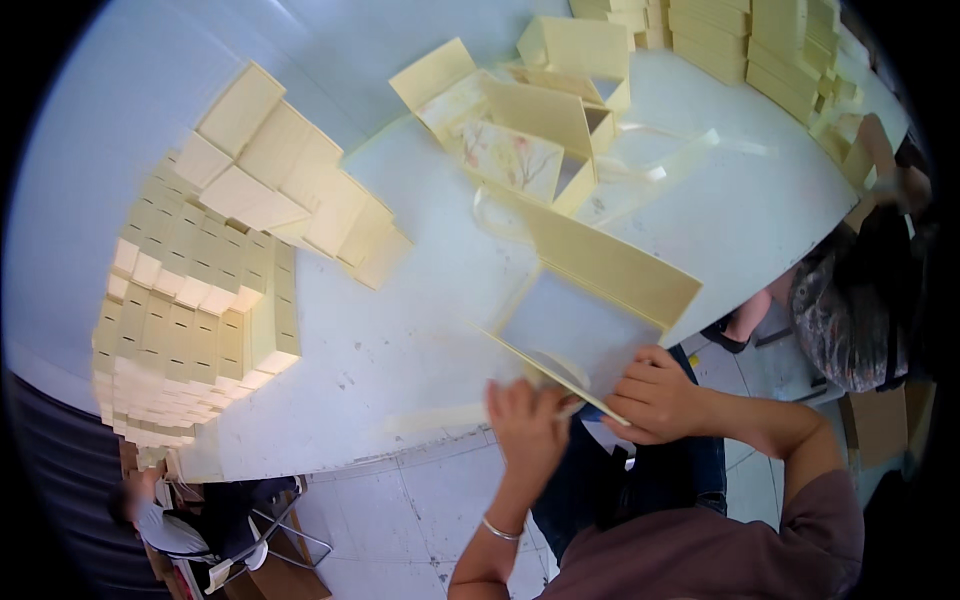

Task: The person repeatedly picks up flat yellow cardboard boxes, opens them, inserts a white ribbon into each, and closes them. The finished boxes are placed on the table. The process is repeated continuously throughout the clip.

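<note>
On my feed I take this for a workshop handling boxes in bulk: a broad white table (390, 350) carries tiers of matching cream boxes (190, 330) at 9 o'clock and further box stacks (710, 35) at 1. I see one person (175, 530) at 8 o'clock, another person (860, 300) at 3, scuffed floor tiles (410, 520) at 7 and a brown carton (878, 430) near 4.

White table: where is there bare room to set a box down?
Bare table lies between the left box stacks and the near open box, and again between the ribbons and the table's right edge. Crowded: the far middle, with open floral boxes, and the far right, with stacked boxes.
</note>
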A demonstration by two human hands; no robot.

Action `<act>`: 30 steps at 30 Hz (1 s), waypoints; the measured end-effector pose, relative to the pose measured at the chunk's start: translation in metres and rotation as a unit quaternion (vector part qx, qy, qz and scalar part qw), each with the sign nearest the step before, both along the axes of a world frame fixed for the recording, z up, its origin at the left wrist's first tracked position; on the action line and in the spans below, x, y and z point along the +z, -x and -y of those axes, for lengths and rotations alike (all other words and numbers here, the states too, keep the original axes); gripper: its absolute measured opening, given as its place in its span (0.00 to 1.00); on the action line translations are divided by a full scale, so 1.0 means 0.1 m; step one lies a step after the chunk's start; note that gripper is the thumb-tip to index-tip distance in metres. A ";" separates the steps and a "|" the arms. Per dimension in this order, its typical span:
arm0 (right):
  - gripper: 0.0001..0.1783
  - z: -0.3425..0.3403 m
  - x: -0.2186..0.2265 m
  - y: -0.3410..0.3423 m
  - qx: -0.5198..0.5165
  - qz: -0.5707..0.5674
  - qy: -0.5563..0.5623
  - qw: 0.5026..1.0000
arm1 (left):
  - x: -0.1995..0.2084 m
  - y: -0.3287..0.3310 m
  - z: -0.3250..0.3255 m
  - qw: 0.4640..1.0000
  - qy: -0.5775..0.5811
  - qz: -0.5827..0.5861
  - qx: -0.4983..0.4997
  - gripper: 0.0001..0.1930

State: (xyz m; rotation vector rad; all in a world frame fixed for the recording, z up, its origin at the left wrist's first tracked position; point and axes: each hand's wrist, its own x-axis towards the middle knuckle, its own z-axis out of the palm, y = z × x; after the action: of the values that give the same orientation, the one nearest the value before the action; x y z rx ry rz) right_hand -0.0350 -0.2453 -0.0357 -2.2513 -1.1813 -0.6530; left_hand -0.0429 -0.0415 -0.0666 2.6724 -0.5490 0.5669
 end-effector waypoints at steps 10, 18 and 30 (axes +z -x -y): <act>0.15 1.58 -0.01 0.05 -0.201 -0.058 0.035 0.977 | 0.07 -0.20 1.10 0.969 0.074 -0.100 -0.213 0.03; 0.21 2.58 -0.14 -0.63 -0.331 -0.079 0.039 0.939 | 0.83 -0.58 0.69 0.954 0.034 -0.144 -0.259 0.29; 0.25 0.72 0.88 -1.17 -0.168 0.023 -0.235 0.957 | 2.89 -2.88 -2.21 0.885 0.417 0.104 0.180 0.47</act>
State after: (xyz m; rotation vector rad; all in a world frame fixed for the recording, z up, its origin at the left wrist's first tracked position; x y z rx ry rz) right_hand 0.0824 -0.3177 0.0521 -2.0376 -0.5756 -1.0022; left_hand 0.2456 0.1796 0.2223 1.8809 0.1527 0.9409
